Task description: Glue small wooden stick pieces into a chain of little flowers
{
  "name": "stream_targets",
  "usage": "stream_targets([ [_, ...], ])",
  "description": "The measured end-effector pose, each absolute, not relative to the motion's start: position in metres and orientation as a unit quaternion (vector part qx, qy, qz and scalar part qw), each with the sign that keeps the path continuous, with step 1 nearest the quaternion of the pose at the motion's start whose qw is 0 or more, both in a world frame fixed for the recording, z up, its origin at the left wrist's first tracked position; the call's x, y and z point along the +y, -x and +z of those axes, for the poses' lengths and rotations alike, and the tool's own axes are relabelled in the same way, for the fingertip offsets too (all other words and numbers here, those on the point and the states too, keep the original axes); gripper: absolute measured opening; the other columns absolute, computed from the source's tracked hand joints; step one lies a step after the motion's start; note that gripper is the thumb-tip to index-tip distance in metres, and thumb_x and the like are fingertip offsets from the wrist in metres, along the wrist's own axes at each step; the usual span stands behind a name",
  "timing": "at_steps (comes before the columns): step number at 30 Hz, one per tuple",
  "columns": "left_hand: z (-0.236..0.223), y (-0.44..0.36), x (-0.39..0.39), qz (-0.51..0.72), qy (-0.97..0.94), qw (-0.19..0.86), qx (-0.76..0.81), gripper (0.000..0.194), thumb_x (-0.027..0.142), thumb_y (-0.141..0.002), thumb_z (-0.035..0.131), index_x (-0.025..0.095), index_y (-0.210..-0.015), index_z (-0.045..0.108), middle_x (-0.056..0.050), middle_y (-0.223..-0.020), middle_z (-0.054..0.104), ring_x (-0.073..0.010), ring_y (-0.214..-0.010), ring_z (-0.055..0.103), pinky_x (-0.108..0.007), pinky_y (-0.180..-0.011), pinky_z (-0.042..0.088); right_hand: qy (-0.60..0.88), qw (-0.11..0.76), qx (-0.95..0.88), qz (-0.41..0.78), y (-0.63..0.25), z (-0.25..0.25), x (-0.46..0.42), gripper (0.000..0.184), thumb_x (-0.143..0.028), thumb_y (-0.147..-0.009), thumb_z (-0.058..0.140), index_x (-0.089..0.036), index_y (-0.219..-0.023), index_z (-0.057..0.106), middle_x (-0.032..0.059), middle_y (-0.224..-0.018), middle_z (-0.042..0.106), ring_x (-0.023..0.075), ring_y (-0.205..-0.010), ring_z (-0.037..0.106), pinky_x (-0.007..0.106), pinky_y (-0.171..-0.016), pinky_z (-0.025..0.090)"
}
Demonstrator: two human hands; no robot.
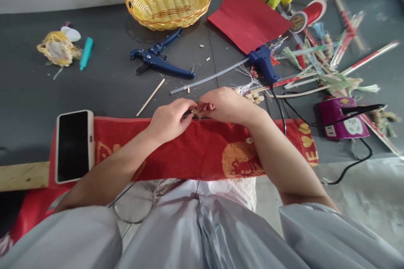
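Small tan piece point(195, 112): between my two hands, just over the far edge of the red towel point(189, 151), which lies along the near edge of the counter point(107, 88). Its details are too small to read.

My left hand point(170, 119): grip nearly closed, thumb and forefinger pinched on the piece from its left side. My right hand point(225, 105): fingers curled inward, tips at the right of the piece; thumb hidden, so I cannot tell whether this grip is clamped on it or only touching.

Pose: both forearms come in from the near edge and converge; left wrist low over the towel, back of the hand up; right wrist bent, its back arched toward the far side.

Near the hands: a thin pale stick point(150, 97) lies slantwise beyond the left one. A translucent rod point(210, 77) runs to a blue glue gun point(264, 63) past the right one; short pale bits point(254, 97) are heaped just beside it.

Farther out: blue cutter point(170, 66) mid-counter; wicker basket point(148, 10) and red sheet point(246, 17) toward the far edge; purple power adaptor point(337, 119) by the near right corner; phone point(73, 147) on the towel's left end.
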State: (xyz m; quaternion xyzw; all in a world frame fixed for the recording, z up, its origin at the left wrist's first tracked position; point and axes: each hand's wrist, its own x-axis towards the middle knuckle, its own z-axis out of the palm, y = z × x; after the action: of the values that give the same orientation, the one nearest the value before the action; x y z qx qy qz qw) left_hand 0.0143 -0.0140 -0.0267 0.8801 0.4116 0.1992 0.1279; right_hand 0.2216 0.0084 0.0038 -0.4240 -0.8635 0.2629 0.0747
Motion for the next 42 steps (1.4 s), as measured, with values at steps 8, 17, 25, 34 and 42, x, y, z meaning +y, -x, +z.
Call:
stream_targets([
  [8,-0.0245,-0.0160,-0.0156,0.190,-0.874,0.129,0.427,0.024,0.018,-0.088,0.057,0.017,-0.111,0.064,-0.005,-0.104,0.073,-0.0148,-0.082,0.069,-0.023,-0.063,0.049,0.439,0.066,-0.855,0.270,-0.2212,0.0095,0.0077,0.014,-0.016,-0.084,0.061,-0.015,-0.088,0.074,0.0043,-0.084,0.074,0.0149,-0.075,0.062,0.025,-0.067,0.034],
  [17,-0.0232,-0.0163,-0.0163,0.173,-0.874,0.133,0.435,0.025,0.019,-0.087,0.059,0.019,-0.112,0.063,-0.005,-0.104,0.072,-0.0142,-0.078,0.067,-0.023,-0.061,0.047,0.435,0.075,-0.860,0.258,-0.2225,0.0084,0.0076,0.014,-0.018,-0.084,0.060,-0.016,-0.086,0.074,0.0031,-0.081,0.073,0.0138,-0.073,0.059,0.025,-0.066,0.032],
  [25,-0.0231,-0.0166,-0.0161,0.169,-0.873,0.140,0.436,0.025,0.019,-0.088,0.058,0.018,-0.112,0.063,-0.005,-0.104,0.071,-0.0143,-0.078,0.067,-0.024,-0.064,0.048,0.431,0.078,-0.861,0.259,-0.2228,0.0068,0.0078,0.015,-0.018,-0.084,0.060,-0.016,-0.087,0.074,0.0037,-0.080,0.072,0.0137,-0.072,0.059,0.025,-0.066,0.033],
  [34,-0.0230,-0.0163,-0.0159,0.177,-0.875,0.139,0.429,0.025,0.019,-0.087,0.057,0.018,-0.112,0.064,-0.005,-0.103,0.071,-0.0148,-0.082,0.068,-0.023,-0.064,0.048,0.433,0.071,-0.862,0.254,-0.2223,0.0073,0.0071,0.016,-0.018,-0.083,0.058,-0.016,-0.087,0.073,0.0043,-0.083,0.073,0.0152,-0.074,0.060,0.026,-0.066,0.032],
  [42,-0.0249,-0.0157,-0.0159,0.180,-0.884,0.119,0.415,0.020,0.021,-0.090,0.054,0.022,-0.104,0.070,-0.004,-0.104,0.070,-0.0159,-0.088,0.069,-0.023,-0.066,0.051,0.427,0.065,-0.869,0.241,-0.2227,0.0061,0.0080,0.018,-0.020,-0.085,0.056,-0.017,-0.088,0.074,0.0060,-0.086,0.074,0.0164,-0.076,0.060,0.027,-0.066,0.032],
])
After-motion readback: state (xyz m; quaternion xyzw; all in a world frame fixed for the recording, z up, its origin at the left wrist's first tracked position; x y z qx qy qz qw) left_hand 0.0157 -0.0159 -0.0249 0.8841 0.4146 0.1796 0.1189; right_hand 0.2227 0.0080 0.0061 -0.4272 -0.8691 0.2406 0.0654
